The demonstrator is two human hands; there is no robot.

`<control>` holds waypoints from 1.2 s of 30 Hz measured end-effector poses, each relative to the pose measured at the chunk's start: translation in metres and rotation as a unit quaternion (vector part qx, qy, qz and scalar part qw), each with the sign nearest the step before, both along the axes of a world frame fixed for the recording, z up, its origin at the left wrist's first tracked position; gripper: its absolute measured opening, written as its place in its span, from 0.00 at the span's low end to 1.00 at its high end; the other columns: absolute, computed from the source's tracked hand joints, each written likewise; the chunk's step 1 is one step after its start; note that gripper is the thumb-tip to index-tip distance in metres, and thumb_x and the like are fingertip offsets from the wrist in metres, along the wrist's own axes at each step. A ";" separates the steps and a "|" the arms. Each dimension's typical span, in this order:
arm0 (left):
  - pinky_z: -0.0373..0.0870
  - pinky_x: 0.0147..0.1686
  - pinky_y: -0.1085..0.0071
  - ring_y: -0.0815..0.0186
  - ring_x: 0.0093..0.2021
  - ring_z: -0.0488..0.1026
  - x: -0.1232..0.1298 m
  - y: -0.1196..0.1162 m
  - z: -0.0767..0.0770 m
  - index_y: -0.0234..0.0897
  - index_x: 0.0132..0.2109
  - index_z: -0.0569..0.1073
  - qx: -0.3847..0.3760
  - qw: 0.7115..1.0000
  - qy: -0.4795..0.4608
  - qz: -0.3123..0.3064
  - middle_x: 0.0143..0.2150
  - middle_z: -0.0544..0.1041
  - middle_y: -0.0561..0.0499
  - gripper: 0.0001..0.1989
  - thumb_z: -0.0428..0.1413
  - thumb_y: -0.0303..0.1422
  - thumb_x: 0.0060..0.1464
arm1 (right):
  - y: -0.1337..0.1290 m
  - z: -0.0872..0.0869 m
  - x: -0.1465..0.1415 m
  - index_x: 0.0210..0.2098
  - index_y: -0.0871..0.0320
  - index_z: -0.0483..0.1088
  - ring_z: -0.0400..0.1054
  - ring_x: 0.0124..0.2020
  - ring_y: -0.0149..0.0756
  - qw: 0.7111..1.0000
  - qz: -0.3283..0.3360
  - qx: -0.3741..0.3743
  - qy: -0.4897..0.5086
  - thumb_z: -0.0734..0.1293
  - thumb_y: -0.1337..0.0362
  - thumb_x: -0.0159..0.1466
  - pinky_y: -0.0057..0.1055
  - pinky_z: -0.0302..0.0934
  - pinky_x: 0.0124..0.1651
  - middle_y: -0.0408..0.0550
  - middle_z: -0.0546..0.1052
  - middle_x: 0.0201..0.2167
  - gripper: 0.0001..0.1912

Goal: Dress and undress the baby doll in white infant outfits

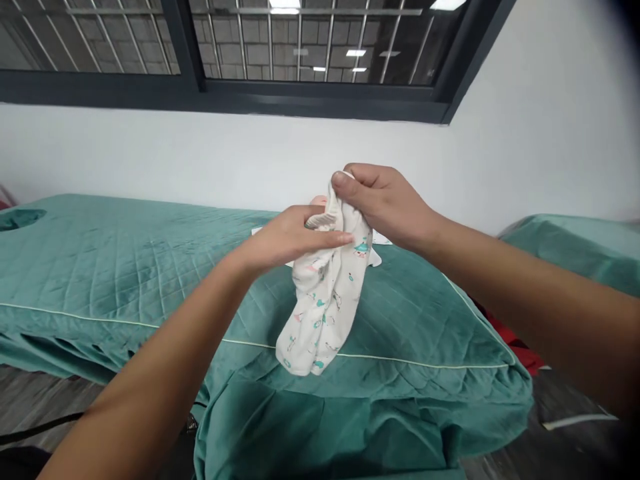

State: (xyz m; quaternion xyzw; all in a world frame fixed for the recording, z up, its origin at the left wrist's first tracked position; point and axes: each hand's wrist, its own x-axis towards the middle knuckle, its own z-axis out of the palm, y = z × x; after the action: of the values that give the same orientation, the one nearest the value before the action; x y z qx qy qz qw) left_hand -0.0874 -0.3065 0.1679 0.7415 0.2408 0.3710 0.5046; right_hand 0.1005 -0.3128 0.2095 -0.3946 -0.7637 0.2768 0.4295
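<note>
A small pair of white baby pants with green and pink prints hangs in front of me above the bed, its lower end downward. At the top, my right hand is closed, pinching the edge of the cloth between thumb and fingers. My left hand is around the ribbed opening, with its thumb stretched across the front of the fabric; its other fingers are partly hidden. Behind the hands, a rounded pinkish thing shows only in part. White printed cloth also lies behind on the bed.
A green quilted cover with pale piping spreads over the bed, which stands against a white wall. Above is a dark-framed barred window. Red fabric lies at the right. A black cable runs at the lower left.
</note>
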 end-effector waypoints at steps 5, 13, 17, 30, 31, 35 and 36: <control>0.74 0.39 0.67 0.59 0.39 0.78 0.000 0.004 -0.022 0.33 0.44 0.76 -0.086 0.984 -0.152 0.024 0.38 0.80 0.46 0.17 0.64 0.40 0.52 | 0.000 -0.012 0.008 0.28 0.57 0.73 0.65 0.26 0.29 0.994 0.053 -0.089 -0.038 0.70 0.41 0.57 0.25 0.57 0.27 0.40 0.72 0.23 0.23; 0.71 0.27 0.72 0.65 0.26 0.75 0.004 0.006 -0.065 0.31 0.40 0.76 -0.241 0.951 -0.188 -0.039 0.27 0.77 0.48 0.18 0.62 0.44 0.53 | 0.000 -0.059 0.010 0.35 0.58 0.77 0.74 0.30 0.34 0.968 0.076 -0.232 0.048 0.73 0.50 0.58 0.28 0.66 0.34 0.45 0.81 0.31 0.17; 0.67 0.24 0.74 0.71 0.21 0.68 0.001 0.003 -0.071 0.31 0.28 0.75 -0.207 0.962 -0.033 -0.173 0.22 0.73 0.50 0.15 0.65 0.39 0.52 | 0.012 -0.072 0.013 0.36 0.57 0.75 0.73 0.29 0.33 0.939 0.039 -0.248 0.236 0.71 0.47 0.61 0.29 0.68 0.35 0.46 0.80 0.31 0.19; 0.73 0.33 0.71 0.63 0.32 0.78 0.015 0.008 -0.082 0.30 0.41 0.77 -0.313 0.912 -0.260 0.053 0.32 0.81 0.47 0.16 0.66 0.39 0.50 | 0.001 -0.109 0.029 0.37 0.59 0.78 0.74 0.30 0.34 0.927 0.152 -0.344 0.004 0.75 0.53 0.58 0.28 0.67 0.33 0.47 0.81 0.33 0.15; 0.73 0.34 0.70 0.61 0.33 0.79 0.017 0.007 -0.082 0.29 0.43 0.78 -0.326 0.911 -0.248 0.050 0.33 0.81 0.46 0.18 0.65 0.41 0.51 | 0.002 -0.109 0.028 0.37 0.59 0.78 0.74 0.30 0.35 0.932 0.131 -0.338 0.017 0.74 0.53 0.58 0.28 0.67 0.32 0.47 0.81 0.32 0.15; 0.75 0.42 0.65 0.57 0.40 0.80 0.020 -0.003 -0.084 0.30 0.50 0.77 -0.342 0.928 -0.150 -0.011 0.42 0.83 0.41 0.24 0.67 0.40 0.49 | 0.005 -0.107 0.020 0.41 0.58 0.76 0.75 0.33 0.35 0.935 0.049 -0.279 0.215 0.71 0.50 0.62 0.29 0.69 0.36 0.47 0.82 0.34 0.18; 0.75 0.44 0.64 0.56 0.42 0.80 0.020 -0.004 -0.086 0.31 0.51 0.77 -0.339 0.933 -0.117 -0.035 0.44 0.82 0.41 0.25 0.69 0.37 0.46 | 0.005 -0.107 0.019 0.42 0.58 0.76 0.75 0.34 0.36 0.926 0.043 -0.272 0.260 0.70 0.50 0.62 0.30 0.69 0.38 0.48 0.82 0.35 0.18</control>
State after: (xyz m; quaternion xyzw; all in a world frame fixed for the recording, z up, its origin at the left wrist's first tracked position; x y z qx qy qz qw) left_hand -0.0675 -0.3107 0.0822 0.4852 0.2651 0.3335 0.7636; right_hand 0.1198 -0.3074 0.1023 -0.3770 -0.5371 0.5849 0.4768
